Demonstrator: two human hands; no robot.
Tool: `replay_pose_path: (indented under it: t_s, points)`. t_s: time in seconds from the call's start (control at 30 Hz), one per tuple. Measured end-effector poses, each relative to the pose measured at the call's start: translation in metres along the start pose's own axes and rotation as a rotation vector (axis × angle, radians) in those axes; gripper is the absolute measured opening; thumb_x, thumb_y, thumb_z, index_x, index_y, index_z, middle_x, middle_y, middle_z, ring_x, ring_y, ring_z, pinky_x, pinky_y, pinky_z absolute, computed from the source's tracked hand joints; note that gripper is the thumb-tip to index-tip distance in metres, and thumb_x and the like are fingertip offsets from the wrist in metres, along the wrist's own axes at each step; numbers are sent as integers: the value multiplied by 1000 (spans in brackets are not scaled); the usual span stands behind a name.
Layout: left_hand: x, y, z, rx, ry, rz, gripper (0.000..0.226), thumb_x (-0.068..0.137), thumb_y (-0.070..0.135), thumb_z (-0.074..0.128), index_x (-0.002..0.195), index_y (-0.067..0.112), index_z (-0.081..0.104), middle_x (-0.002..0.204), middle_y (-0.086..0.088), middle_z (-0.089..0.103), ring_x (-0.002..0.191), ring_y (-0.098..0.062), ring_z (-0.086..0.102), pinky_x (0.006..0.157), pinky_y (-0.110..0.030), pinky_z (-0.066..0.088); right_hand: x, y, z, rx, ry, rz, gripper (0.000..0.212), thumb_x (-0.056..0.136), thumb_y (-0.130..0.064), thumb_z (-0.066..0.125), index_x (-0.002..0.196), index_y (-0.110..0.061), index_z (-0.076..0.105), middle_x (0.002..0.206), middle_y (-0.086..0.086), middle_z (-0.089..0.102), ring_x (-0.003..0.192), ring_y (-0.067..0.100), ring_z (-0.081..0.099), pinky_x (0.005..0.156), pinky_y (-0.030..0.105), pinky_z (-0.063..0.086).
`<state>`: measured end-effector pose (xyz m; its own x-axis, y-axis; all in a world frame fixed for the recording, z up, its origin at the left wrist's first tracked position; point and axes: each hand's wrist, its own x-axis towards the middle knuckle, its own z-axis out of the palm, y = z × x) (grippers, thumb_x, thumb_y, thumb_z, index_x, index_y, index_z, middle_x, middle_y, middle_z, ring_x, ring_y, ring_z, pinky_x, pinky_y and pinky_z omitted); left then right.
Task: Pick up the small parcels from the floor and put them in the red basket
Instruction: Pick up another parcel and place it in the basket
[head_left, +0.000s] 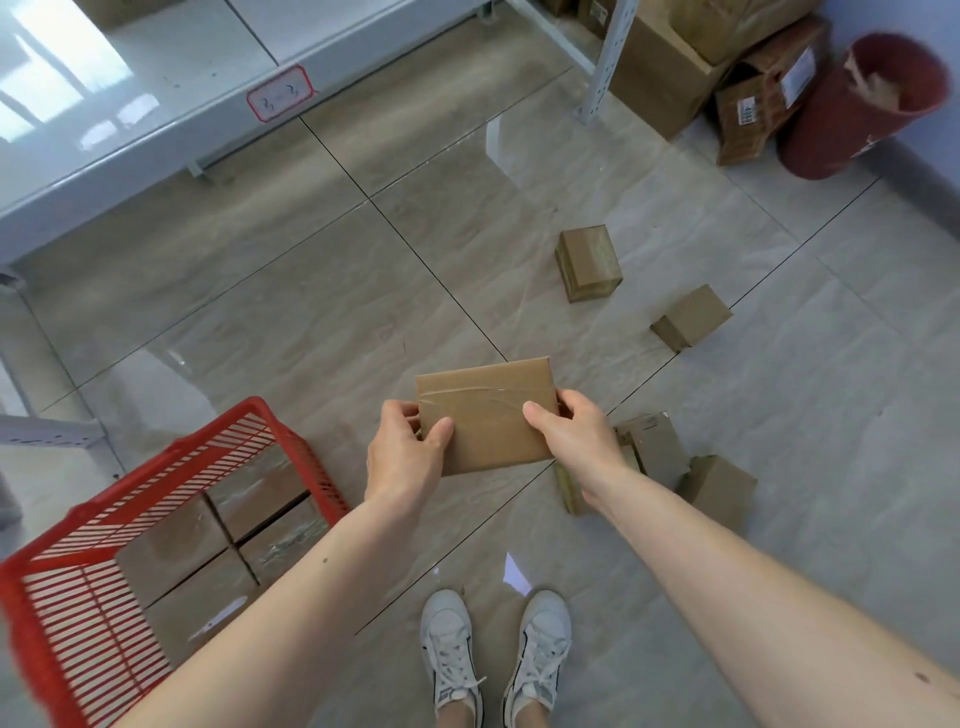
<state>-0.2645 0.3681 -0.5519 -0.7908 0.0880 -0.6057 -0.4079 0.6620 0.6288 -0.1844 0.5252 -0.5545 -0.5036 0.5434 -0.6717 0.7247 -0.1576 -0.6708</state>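
Note:
A flat brown taped parcel (488, 410) is held in the air at the centre of the view, my left hand (402, 449) gripping its left edge and my right hand (569, 428) its right edge. The red basket (291, 441) stands on the floor at lower left and holds several brown parcels (218, 540). More small parcels lie on the tiles: one (589, 262) and another (691, 317) further off to the right, and a cluster (660, 452), (719, 483) partly hidden behind my right forearm.
A white metal shelf (171, 104) with a red-framed label runs along the upper left. Big cardboard boxes (670, 67) and a dark red bin (862, 109) stand at the upper right by the wall. My white shoes (493, 654) are on the tiles below.

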Motion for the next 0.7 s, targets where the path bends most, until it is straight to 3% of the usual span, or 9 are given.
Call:
replay_pose_path:
  t_s: [0.2, 0.4, 0.53, 0.7]
  points:
    - [-18, -9, -16, -31, 10, -17, 45, 86, 34, 67, 124, 19, 48, 131, -3, 60, 121, -17, 56, 101, -39, 46, -19, 2, 8, -46, 16, -23, 42, 78, -41, 69, 117, -25, 61, 107, -5, 68, 99, 16, 66, 93, 40, 53]
    - [-39, -23, -30, -66, 32, -31, 59, 86, 34, 68, 136, 18, 41, 136, -5, 55, 124, -16, 52, 97, -32, 44, -39, 4, 15, -18, -39, -50, 30, 85, -28, 69, 113, -23, 59, 101, -2, 64, 98, 18, 65, 92, 37, 53]
    - [-53, -34, -44, -83, 55, -54, 63, 83, 34, 72, 136, 18, 42, 134, -3, 57, 121, -15, 55, 100, -35, 46, -52, 5, 24, -39, -72, -75, 26, 85, -29, 68, 109, -25, 57, 101, -3, 65, 97, 18, 66, 91, 38, 54]
    - [-61, -51, -72, -120, 79, -73, 69, 78, 34, 76, 136, 20, 41, 132, -1, 59, 115, -17, 60, 98, -42, 49, -68, 0, 48, -104, -93, -105, 36, 84, -34, 68, 117, -21, 60, 109, -1, 66, 100, 17, 65, 91, 36, 53]
